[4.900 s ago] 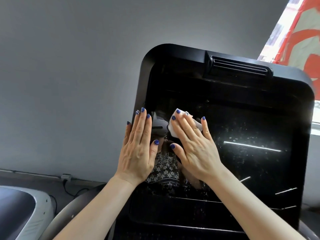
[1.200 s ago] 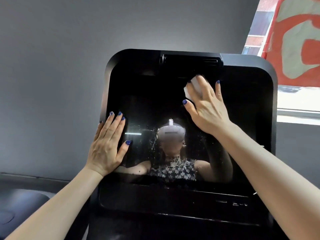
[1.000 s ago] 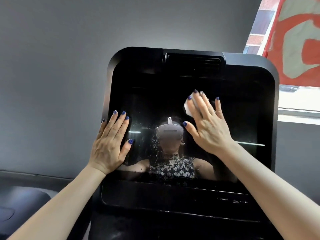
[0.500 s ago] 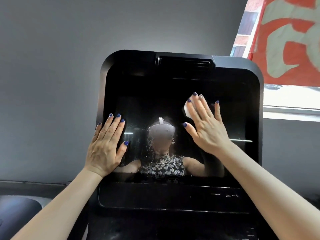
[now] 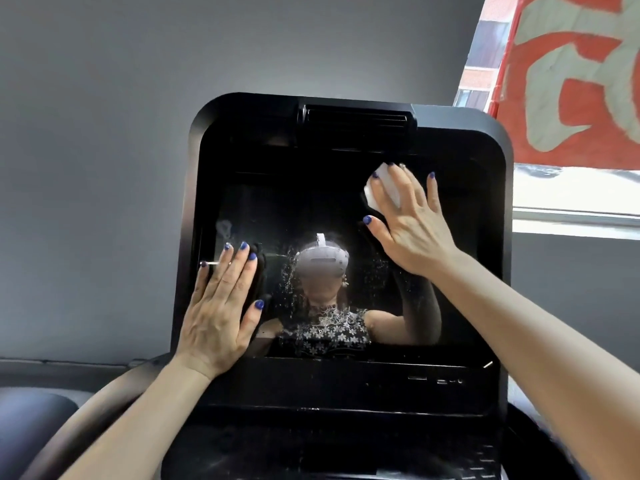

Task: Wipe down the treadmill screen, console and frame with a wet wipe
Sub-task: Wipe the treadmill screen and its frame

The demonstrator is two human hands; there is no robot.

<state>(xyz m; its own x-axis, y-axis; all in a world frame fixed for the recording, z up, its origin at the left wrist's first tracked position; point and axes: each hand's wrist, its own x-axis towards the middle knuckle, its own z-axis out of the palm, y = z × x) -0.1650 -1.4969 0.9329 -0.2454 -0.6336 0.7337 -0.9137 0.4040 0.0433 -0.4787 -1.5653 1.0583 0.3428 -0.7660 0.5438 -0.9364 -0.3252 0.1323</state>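
The treadmill's glossy black screen (image 5: 311, 209) fills the middle of the view inside a thick black console frame (image 5: 498, 188). My right hand (image 5: 408, 223) lies flat on the upper right of the screen, straight fingers pressing a folded white wet wipe (image 5: 382, 187) against the glass. My left hand (image 5: 218, 306) rests flat with straight fingers on the screen's lower left edge, holding nothing. Specks and smears show on the glass around the reflection of a person wearing a headset.
A vent (image 5: 356, 121) sits at the console's top. A lower console ledge with small ports (image 5: 436, 379) runs under the screen. A curved handlebar (image 5: 114, 393) passes bottom left. Grey wall behind; a window with a red banner (image 5: 571, 81) at upper right.
My right hand slid the wipe down the screen, then back up toward the upper right. My left hand stayed flat at the lower left edge.
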